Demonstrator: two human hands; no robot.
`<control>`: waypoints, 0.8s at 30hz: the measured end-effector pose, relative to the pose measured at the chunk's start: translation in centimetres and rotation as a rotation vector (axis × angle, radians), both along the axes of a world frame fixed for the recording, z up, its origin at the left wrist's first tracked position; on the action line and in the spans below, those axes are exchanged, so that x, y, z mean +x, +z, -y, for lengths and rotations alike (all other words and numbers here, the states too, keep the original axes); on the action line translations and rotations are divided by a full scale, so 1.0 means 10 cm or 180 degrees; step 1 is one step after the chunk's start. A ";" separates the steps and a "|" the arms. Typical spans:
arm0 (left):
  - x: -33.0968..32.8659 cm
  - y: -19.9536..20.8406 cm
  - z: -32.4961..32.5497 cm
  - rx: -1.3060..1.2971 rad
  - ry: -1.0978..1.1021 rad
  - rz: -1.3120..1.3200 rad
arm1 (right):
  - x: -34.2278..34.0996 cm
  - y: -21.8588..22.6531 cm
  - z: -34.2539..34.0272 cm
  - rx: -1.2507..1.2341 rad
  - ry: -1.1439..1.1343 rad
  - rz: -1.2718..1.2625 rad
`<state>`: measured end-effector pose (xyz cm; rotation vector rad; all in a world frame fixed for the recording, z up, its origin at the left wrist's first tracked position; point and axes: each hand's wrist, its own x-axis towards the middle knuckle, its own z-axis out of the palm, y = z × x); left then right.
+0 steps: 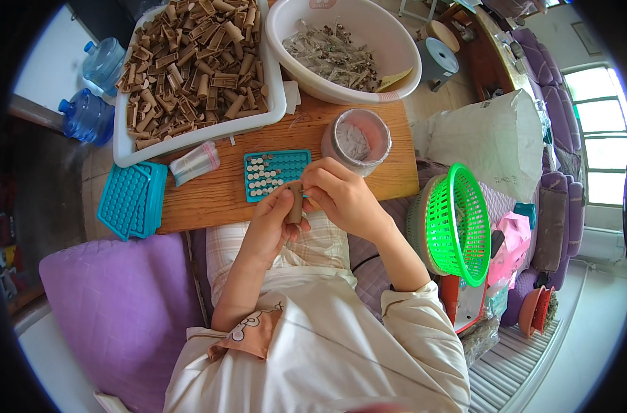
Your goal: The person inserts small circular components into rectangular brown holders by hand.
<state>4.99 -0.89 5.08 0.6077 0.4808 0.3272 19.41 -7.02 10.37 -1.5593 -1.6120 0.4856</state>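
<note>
My left hand [274, 219] is closed around a brown tube-shaped plastic part [295, 204], held upright above my lap. The fingers of my right hand [342, 195] are pinched together at the upper end of that part. Whatever they hold there is too small to make out. Just beyond my hands, a teal tray of small round wells [296, 158] lies on the wooden table. White round pieces [257, 173] sit in many of its wells, mostly on the left side.
A white bin [275, 103] heaped with brown parts [189, 69] stands at the far left. Beside it is a pale basin [306, 86] of clear pieces. A round tub [379, 162] holds white scraps. Stacked teal trays [131, 199] lie left; a green basket [458, 227] stands right.
</note>
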 end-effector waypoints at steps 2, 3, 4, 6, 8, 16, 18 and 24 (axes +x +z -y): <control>0.03 0.01 0.00 0.0025 0.0042 -0.0117 | -0.02 -0.02 -0.03 -0.0224 0.0040 -0.0013; 0.03 0.01 0.00 0.0054 0.0086 -0.0227 | -0.03 -0.04 -0.04 -0.0229 0.0043 -0.0021; 0.03 0.00 0.00 0.0051 0.0089 -0.0230 | -0.04 -0.07 -0.04 -0.0263 0.0006 -0.0027; 0.03 -0.05 0.00 0.0172 0.0002 -0.0363 | -0.04 -0.13 -0.05 -0.0302 -0.0028 -0.0032; 0.03 -0.10 0.00 0.0187 0.0019 -0.0392 | -0.03 -0.19 -0.05 -0.0466 0.0005 -0.0173; 0.08 -0.08 0.00 0.0444 0.0279 -0.0664 | -0.04 -0.36 -0.03 -0.0099 -0.0292 -0.0494; 0.10 -0.06 -0.02 0.1315 0.0760 -0.0484 | -0.08 -0.44 0.02 0.0018 -0.0816 -0.0784; 0.06 -0.01 0.04 0.1477 0.1147 -0.0300 | -0.23 -0.43 0.13 -0.0311 -0.0685 -0.0307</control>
